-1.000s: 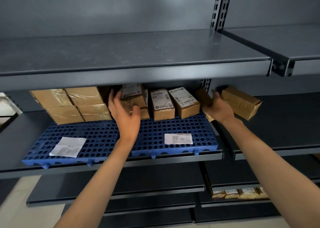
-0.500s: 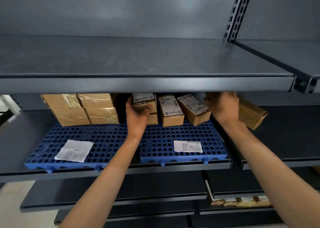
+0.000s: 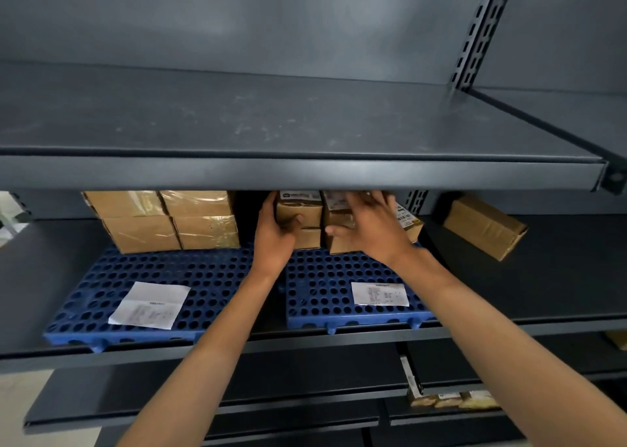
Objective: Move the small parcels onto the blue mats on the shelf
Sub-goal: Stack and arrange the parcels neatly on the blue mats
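Two blue perforated mats, the left mat (image 3: 190, 273) and the right mat (image 3: 342, 273), lie side by side on the middle shelf. At the back of the right mat stand small brown labelled parcels. My left hand (image 3: 274, 236) grips the upper parcel (image 3: 300, 209) of a two-high stack, thumb on its front face. My right hand (image 3: 371, 226) lies over the middle parcel (image 3: 339, 246), fingers across its top and thumb against its front. A third labelled parcel (image 3: 412, 224) shows just past my right hand. One plain brown parcel (image 3: 483, 226) lies tilted on the dark shelf to the right.
Larger taped brown boxes (image 3: 166, 222) are stacked two high at the back of the left mat. A paper sheet (image 3: 151, 306) lies on the left mat and a paper slip (image 3: 378, 294) on the right mat. The upper shelf's edge (image 3: 305, 175) hangs low over the parcels. More small parcels (image 3: 454, 400) sit on a lower shelf.
My right hand has moved left, from beside the plain brown parcel to the middle parcel on the right mat. My left hand has closed on the stacked parcel. The camera has tilted up.
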`<state>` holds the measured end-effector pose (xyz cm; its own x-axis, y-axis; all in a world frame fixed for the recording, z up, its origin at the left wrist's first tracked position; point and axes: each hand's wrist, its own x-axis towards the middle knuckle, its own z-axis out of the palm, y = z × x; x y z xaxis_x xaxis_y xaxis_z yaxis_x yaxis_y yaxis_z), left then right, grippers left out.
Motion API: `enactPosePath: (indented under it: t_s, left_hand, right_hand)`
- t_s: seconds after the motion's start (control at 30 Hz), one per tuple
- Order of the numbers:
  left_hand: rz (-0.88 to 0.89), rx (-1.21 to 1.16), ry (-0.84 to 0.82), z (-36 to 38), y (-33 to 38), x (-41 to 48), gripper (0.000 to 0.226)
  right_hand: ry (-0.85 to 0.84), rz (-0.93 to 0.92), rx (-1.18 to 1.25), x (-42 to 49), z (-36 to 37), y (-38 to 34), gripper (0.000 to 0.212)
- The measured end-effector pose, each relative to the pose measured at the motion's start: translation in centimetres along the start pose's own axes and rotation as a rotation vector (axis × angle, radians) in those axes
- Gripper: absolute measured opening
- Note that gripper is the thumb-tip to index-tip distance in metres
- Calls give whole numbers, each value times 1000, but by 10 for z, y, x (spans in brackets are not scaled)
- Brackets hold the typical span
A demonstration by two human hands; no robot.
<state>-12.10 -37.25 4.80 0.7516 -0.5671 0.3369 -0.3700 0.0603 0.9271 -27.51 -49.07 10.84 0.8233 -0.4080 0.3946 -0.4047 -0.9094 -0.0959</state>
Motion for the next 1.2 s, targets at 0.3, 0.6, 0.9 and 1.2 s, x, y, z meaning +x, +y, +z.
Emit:
enactPosePath:
  t_s: [0.3,0.6,0.9,1.2]
  left_hand:
    - [67,197,196,4,14,-9,73]
    - [-138,56,272,30,6,-8,98]
    - [-214,23,254,33,2,-15,107]
    - [-160,9,66,10,-2,2,84]
  right_hand:
    - [123,771,-75,-76,-34,216,73]
    - [18,706,66,-99,-42,285,72]
    - [179,-105,-215,-51,-21,131,69]
    - [155,313,819,-40,-1,145,81]
